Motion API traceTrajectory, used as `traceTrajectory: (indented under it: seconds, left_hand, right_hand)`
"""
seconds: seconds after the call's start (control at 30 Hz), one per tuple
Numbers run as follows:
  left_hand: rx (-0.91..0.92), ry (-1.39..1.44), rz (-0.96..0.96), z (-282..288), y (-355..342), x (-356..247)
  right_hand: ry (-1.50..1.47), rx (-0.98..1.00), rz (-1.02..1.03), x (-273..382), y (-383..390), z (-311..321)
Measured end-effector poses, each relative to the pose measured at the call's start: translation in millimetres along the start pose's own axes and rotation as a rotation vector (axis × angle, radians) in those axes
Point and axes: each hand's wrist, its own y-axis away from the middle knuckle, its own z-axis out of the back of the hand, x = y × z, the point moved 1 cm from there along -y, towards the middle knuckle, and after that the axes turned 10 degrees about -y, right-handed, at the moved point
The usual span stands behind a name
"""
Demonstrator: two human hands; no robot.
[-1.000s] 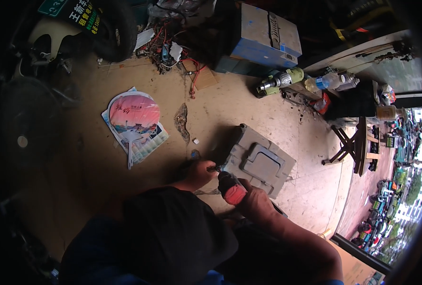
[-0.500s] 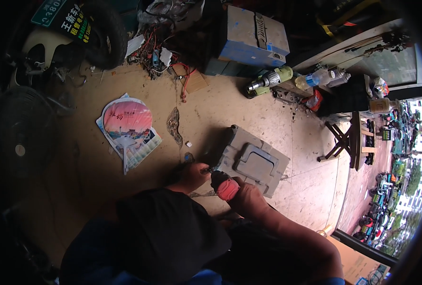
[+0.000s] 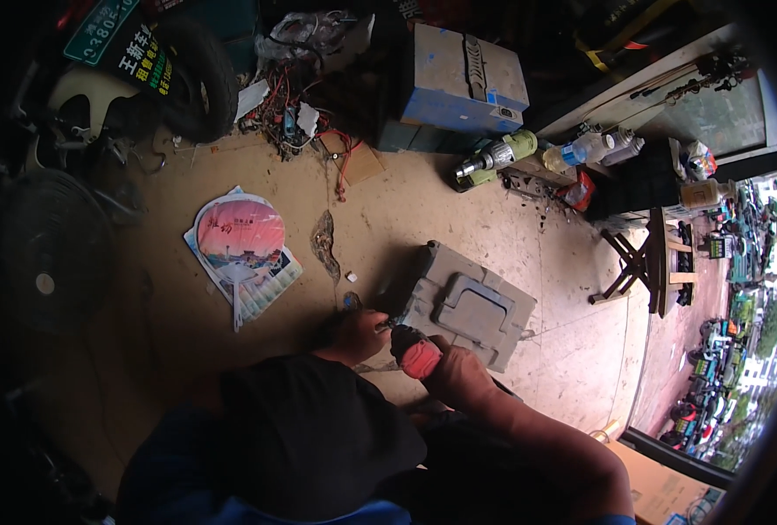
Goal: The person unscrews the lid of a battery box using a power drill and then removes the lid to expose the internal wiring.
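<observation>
My right hand is wrapped round a red-and-black power drill, pointing toward my left hand. My left hand has its fingers closed around a small dark metal piece at the drill's front; whether that is the bit or a separate part I cannot make out. Just beyond both hands a dusty grey toolbox with a recessed handle lies on the floor. My dark-clothed leg is below the hands, hiding part of my left forearm.
Printed hand fans lie left, near an electric fan. A scooter, tangled wires and a blue-edged box are at the back. A green power tool, bottles and a wooden stool are right, beside the open doorway.
The view has shifted slightly, moving the scene left and then a little down. My hands and the drill have moved slightly within the frame; both hands still hold on near the toolbox.
</observation>
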Motion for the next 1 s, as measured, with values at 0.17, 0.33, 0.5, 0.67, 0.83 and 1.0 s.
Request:
traceTrajectory:
  seconds: [0.17, 0.33, 0.5, 0.67, 0.83, 1.0]
  left_hand:
    - [0.032, 0.008, 0.013, 0.6, -1.7, -1.7]
    - [0.064, 0.066, 0.003, -9.2, -4.4, 9.3]
    - [0.027, 0.041, -0.002, -11.6, -5.2, 9.7]
    - [0.001, 0.001, -0.035, -24.9, -1.9, 23.1]
    - [0.043, 0.175, -0.07, 2.4, -4.8, 3.7]
    - [0.061, -0.062, -0.049, -9.9, -2.2, 19.1]
  right_hand:
    - [0.072, 0.014, 0.049, -6.0, -0.2, -2.8]
    - [0.074, 0.034, 0.06, -12.3, -3.9, -6.7]
    - [-0.026, -0.008, 0.014, -0.3, 1.9, 3.1]
    - [-0.055, 0.016, 0.0, 7.1, 6.0, 15.9]
    - [0.003, -0.033, 0.022, 19.9, 23.1, 33.6]
    - [0.077, -0.227, 0.38, -14.8, -17.5, 66.1]
